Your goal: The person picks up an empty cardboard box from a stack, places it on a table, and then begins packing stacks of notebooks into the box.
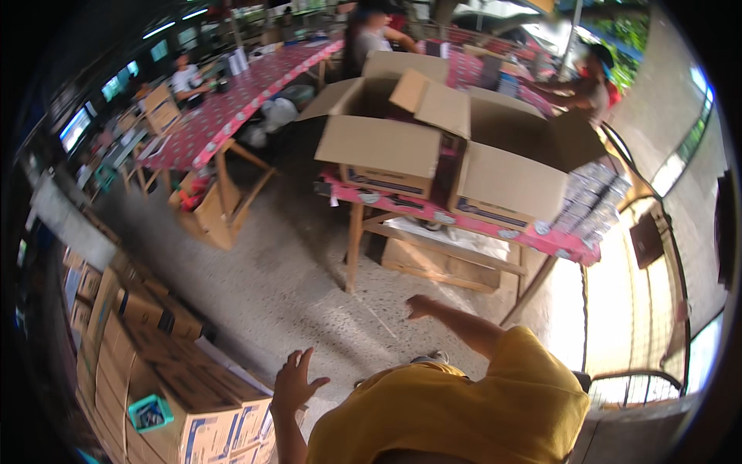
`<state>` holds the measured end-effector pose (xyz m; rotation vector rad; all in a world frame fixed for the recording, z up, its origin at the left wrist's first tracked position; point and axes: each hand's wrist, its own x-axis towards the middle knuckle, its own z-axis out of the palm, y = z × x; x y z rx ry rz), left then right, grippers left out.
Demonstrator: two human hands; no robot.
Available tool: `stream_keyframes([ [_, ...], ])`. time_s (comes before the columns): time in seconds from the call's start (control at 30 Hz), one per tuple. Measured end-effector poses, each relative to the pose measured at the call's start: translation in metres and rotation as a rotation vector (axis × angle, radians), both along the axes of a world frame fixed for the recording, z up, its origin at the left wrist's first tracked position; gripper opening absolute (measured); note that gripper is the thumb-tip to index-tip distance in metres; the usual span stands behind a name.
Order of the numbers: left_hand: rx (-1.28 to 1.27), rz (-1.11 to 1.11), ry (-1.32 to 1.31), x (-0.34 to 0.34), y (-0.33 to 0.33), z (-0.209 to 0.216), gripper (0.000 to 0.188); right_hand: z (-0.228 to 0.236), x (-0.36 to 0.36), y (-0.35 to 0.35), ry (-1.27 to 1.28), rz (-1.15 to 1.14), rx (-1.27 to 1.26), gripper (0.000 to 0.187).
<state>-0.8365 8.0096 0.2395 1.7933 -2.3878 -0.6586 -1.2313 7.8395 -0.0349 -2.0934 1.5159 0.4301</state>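
My left hand (pixel 296 380) is raised with its fingers spread and nothing in it, beside a stack of closed cartons (pixel 205 383) at lower left. Out over the concrete floor, my right hand (pixel 421 307) hangs loosely, slightly blurred, with nothing visible in it. Its fingers look loosely apart. Ahead of both hands, and touched by neither, two open cardboard boxes stand on a table with a red patterned cover (pixel 560 241). The left box (pixel 379 147) and the right box (pixel 510 182) have their flaps folded out. What lies inside them is hidden.
Stacked clear-wrapped packs (pixel 591 201) sit beside the right box. A teal basket (pixel 151 414) rests on the carton stack. A long red-covered table (pixel 232 100) runs back at left. Several people work around the tables. A flat wooden box (pixel 440 264) lies under the near table.
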Motion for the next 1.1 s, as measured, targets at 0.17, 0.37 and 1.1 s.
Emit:
stream_keyframes([
  [0.17,-0.111,-0.279,0.253,-0.154,-0.097,0.046,0.069,0.085,-0.282,0.124,-0.535,-1.095,-0.594,0.040],
  [0.37,-0.735,-0.501,0.704,-0.420,-0.236,0.104,0.074,0.122,-0.393,0.283,-0.606,-1.713,-0.717,0.042],
  [1.1,-0.441,-0.652,0.650,-0.559,-0.266,0.151,0.067,0.184,-0.503,0.165,-0.687,-1.309,-0.631,0.037],
])
